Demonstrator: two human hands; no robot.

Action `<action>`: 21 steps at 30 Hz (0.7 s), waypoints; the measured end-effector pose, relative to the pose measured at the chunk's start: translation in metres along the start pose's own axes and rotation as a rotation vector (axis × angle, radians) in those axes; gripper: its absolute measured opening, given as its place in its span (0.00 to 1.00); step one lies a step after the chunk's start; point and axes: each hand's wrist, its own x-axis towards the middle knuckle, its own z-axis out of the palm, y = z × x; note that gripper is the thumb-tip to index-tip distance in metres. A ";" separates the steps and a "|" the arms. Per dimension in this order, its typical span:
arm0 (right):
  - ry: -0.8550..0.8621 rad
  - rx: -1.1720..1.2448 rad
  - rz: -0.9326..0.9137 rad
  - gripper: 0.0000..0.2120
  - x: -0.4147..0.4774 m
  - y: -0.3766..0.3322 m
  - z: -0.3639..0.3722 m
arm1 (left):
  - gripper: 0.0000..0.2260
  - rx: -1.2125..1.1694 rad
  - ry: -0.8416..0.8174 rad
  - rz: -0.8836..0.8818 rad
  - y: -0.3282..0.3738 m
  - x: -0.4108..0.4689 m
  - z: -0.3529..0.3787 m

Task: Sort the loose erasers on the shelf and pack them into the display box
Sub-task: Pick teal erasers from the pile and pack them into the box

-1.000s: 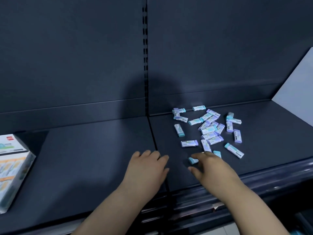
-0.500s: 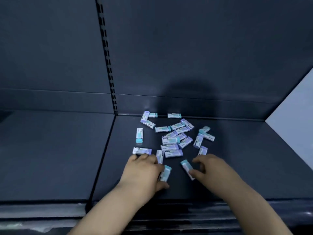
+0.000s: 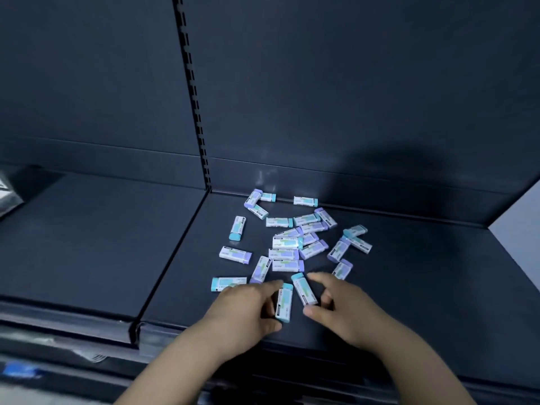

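A person's two bare hands reach onto a dark shelf point(image 3: 409, 287) scattered with small sleeved erasers.

The left grip point(image 3: 248, 311) is curled round an upright teal eraser point(image 3: 284, 302). Its forefinger lies over the eraser's far end and its thumb tucks in at the near end. The eraser sits at the grip's inner side, toward the other hand, lengthwise away from the person.

The right grip point(image 3: 344, 308) is curled round a slanted teal eraser point(image 3: 304, 292). Forefinger and thumb bracket it from its far and near ends, and the teal cap points away and slightly toward the left grip. The two held erasers lie just beside each other between the hands. Whether they touch cannot be told.

Just beyond the left grip's knuckles a purple-tipped eraser point(image 3: 261, 268) lies slantwise. To that grip's outer side, close by, a flat teal eraser point(image 3: 228, 283) lies crosswise. Just beyond the right grip's fingertips lies another purple eraser point(image 3: 342, 269).

The main heap of erasers point(image 3: 286, 254) lies beyond both grips, near them, with strays reaching back to the shelf's rear panel.

Well apart from the left grip, on its outer side, a pale object point(image 3: 7, 194) pokes in at the frame's edge, too cropped to identify.
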 end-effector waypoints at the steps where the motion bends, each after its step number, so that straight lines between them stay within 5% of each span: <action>1: -0.034 0.006 -0.009 0.30 0.001 0.002 -0.003 | 0.30 -0.015 0.009 -0.012 0.000 0.001 0.002; 21: -0.157 0.011 -0.029 0.30 0.011 0.001 -0.011 | 0.26 0.123 0.003 -0.165 0.020 0.010 0.003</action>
